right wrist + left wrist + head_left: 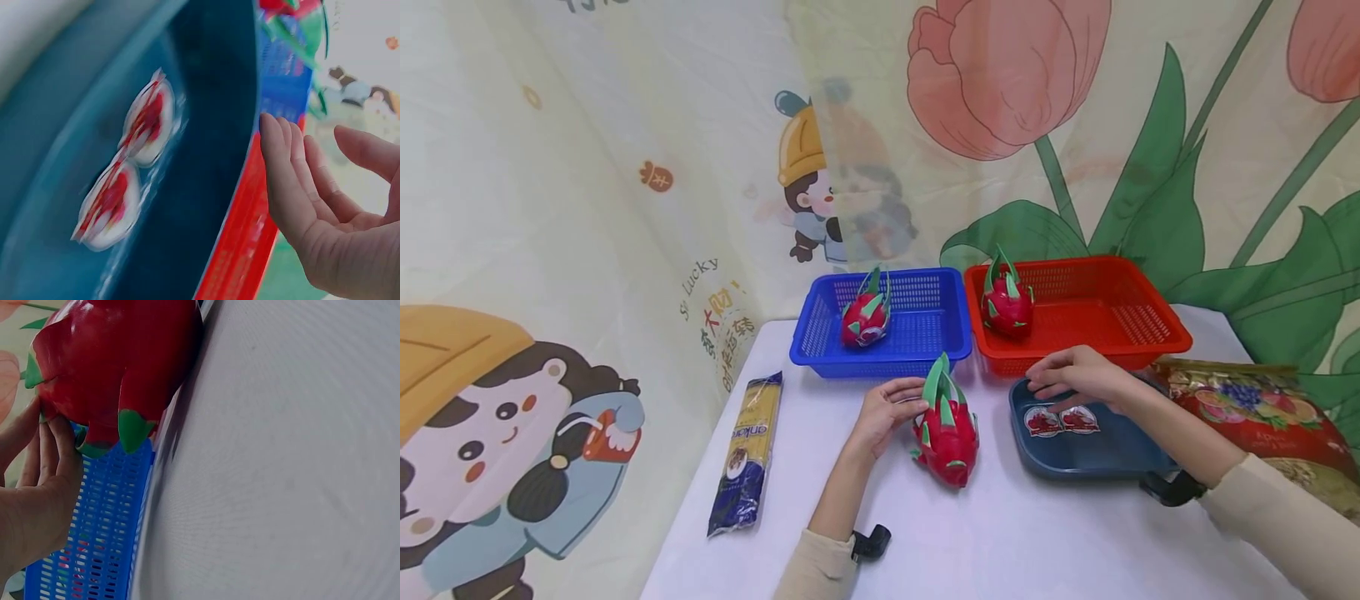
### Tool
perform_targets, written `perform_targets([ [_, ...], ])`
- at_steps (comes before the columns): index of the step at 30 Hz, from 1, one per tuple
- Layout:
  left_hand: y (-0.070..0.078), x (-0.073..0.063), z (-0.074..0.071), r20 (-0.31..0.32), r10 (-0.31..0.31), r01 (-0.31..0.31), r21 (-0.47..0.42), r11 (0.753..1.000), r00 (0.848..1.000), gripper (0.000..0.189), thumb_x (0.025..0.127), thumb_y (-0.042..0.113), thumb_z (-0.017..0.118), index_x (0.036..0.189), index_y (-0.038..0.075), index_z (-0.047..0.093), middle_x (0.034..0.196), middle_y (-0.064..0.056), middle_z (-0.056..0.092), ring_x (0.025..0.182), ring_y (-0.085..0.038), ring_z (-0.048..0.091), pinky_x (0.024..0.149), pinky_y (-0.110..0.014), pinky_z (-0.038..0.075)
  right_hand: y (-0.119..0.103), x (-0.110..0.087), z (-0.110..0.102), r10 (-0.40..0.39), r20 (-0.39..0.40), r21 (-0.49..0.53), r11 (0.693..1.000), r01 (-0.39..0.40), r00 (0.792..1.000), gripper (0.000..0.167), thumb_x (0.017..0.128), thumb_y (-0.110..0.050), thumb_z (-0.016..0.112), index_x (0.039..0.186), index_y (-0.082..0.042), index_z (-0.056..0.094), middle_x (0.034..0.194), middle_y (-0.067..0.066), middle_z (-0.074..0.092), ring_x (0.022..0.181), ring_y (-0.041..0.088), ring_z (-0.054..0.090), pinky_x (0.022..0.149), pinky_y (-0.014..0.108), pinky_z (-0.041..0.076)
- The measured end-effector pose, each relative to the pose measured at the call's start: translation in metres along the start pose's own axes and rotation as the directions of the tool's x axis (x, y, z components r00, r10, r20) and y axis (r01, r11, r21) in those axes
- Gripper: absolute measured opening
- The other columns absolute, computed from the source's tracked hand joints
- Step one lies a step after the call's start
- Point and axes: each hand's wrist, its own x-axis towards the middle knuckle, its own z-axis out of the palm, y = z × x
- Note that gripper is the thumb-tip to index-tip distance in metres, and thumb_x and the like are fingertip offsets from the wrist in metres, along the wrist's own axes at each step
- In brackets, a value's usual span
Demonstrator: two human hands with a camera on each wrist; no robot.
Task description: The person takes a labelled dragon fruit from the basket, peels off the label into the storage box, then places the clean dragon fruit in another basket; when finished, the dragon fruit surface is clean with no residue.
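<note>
A red toy dragon fruit (951,442) with green leaf tips lies on the white table in front of my body. My left hand (887,412) is at its upper left side, fingertips and thumb touching it near the base of the long leaves. In the left wrist view the dragon fruit (125,356) covers part of those fingertips. Over the dark blue tray (1105,450) hovers my right hand (1082,375), its fingers loosely extended with nothing between them. Inside that tray lie two dragon fruit stickers (150,122), side by side.
Behind stand a blue basket (925,333) and a red basket (1097,308), each with one dragon fruit (1009,304) inside. The dragon fruit (865,321) in the blue one bears a sticker. A noodle packet (747,450) lies left, a printed bag (1270,417) right.
</note>
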Motion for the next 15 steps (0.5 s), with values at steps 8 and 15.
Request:
perform_targets([
  [8,-0.002,0.001,0.001,0.019,0.018,-0.018,-0.006,1.000,1.000,0.041,0.090,-0.005,0.077,0.130,-0.003,0.068,0.116,-0.013,0.076,0.101,-0.018,0.075,0.093,-0.031,0.061,-0.021,0.028,0.030,-0.027,0.018,0.059,0.998,0.026,0.999,0.051,0.101,-0.021,0.069,0.141,0.009,0.057,0.126,0.026,0.070,0.111,0.038,0.073,0.095,0.053,0.059],
  [15,-0.002,-0.001,-0.001,0.023,0.025,-0.025,-0.009,1.000,0.999,0.041,0.090,-0.006,0.076,0.130,-0.004,0.067,0.115,-0.013,0.076,0.099,-0.018,0.075,0.092,-0.031,0.061,-0.026,0.052,0.051,-0.053,0.031,0.119,0.992,0.049,0.998,0.051,0.102,-0.018,0.068,0.143,0.010,0.053,0.129,0.029,0.068,0.114,0.043,0.070,0.095,0.056,0.057],
])
